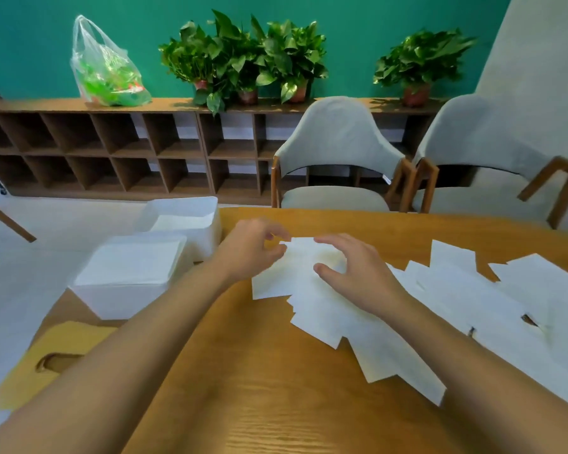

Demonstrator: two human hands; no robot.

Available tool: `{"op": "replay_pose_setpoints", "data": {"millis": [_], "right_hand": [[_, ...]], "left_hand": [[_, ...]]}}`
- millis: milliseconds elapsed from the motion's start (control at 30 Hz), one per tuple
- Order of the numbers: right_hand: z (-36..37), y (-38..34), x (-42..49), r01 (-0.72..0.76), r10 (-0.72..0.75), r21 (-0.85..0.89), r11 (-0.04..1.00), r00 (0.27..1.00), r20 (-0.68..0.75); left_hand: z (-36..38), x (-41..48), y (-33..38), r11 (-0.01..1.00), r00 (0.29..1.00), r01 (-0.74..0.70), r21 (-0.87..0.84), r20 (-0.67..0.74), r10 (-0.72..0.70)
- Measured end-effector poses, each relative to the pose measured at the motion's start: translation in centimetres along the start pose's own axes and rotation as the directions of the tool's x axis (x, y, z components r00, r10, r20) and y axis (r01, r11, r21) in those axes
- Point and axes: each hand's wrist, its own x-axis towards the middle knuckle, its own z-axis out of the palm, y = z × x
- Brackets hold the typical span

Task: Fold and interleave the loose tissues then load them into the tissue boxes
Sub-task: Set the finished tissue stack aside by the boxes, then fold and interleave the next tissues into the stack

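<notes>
Seen from the head, the left hand [253,249] pinches the far edge of the top tissue [273,285] between thumb and fingertips; the right hand [354,276] is spread over the same sheet, fingers loosely arched, gripping nothing. The sheet lies on the surface [259,371] atop overlapping loose tissues [456,303], with the white tissue boxes [128,290] to the left. The paper looks featherlight, limp and easily torn, so it is best taken gently by a corner or edge

Two tissue boxes [128,299], two chairs [338,136], four potted plants [289,54], one bag [105,67] (tissues [341,322] overlap uncountably).
</notes>
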Motion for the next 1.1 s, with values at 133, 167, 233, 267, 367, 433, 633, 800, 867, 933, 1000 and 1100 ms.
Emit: {"op": "replay_pose_setpoints", "data": {"millis": [133, 167, 233, 267, 367, 433, 633, 800, 867, 933, 1000, 1100], "right_hand": [[-0.5, 3.8, -2.3, -0.028, 0.028, 0.020, 0.999, 0.999, -0.030], [-0.3, 4.7, -2.8, -0.028, 0.029, 0.036, 0.999, 0.999, -0.041], [0.1, 6.5, -3.5, -0.029, 0.032, 0.063, 0.998, 0.998, -0.054], [0.4, 7.3, -3.8, -0.029, 0.033, 0.073, 0.997, 0.998, -0.060], [1.1, 9.3, -4.5, -0.001, 0.008, 0.085, 0.996, 0.997, -0.080], [1.5, 10.0, -5.0, 0.002, 0.010, 0.104, 0.995, 0.994, -0.112], [2.7, 10.7, -5.2, 0.034, -0.021, 0.059, 0.998, 0.979, -0.203], [3.2, 11.1, -5.4, 0.051, -0.037, 0.055, 0.997, 0.973, -0.226], [3.2, 11.2, -5.5, 0.050, -0.032, 0.070, 0.996, 0.969, -0.246], [3.2, 11.2, -5.5, 0.054, -0.027, 0.094, 0.994, 0.962, -0.273], [3.1, 11.2, -5.6, 0.068, -0.028, 0.115, 0.991, 0.949, -0.314], [2.8, 11.1, -5.5, 0.095, -0.029, 0.156, 0.983, 0.923, -0.383]], "left_hand": [[5.3, -0.2, 2.0, 0.993, 0.999, 0.040, -0.109, -0.012, -0.042], [6.7, -0.3, 2.3, 0.988, 0.997, 0.073, -0.138, -0.011, -0.075], [9.3, -0.4, 2.8, 0.975, 0.990, 0.140, -0.174, -0.012, -0.144], [10.5, -0.5, 3.0, 0.970, 0.986, 0.161, -0.180, -0.014, -0.166], [13.0, -0.9, 3.5, 0.971, 0.980, 0.144, -0.191, -0.111, -0.167], [13.9, -1.4, 3.7, 0.960, 0.959, 0.103, -0.260, -0.231, -0.166], [14.8, -1.9, 5.5, 0.960, 0.948, -0.036, -0.277, -0.312, -0.055], [15.4, -1.7, 5.0, 0.940, 0.947, -0.108, -0.323, -0.320, -0.001], [15.1, -1.9, 5.0, 0.924, 0.941, -0.130, -0.359, -0.340, 0.000], [14.9, -1.9, 5.3, 0.917, 0.923, -0.177, -0.359, -0.385, 0.028], [14.5, -2.0, 5.7, 0.911, 0.901, -0.235, -0.338, -0.428, 0.074], [14.1, -2.4, 6.1, 0.893, 0.885, -0.292, -0.342, -0.451, 0.116]]}}
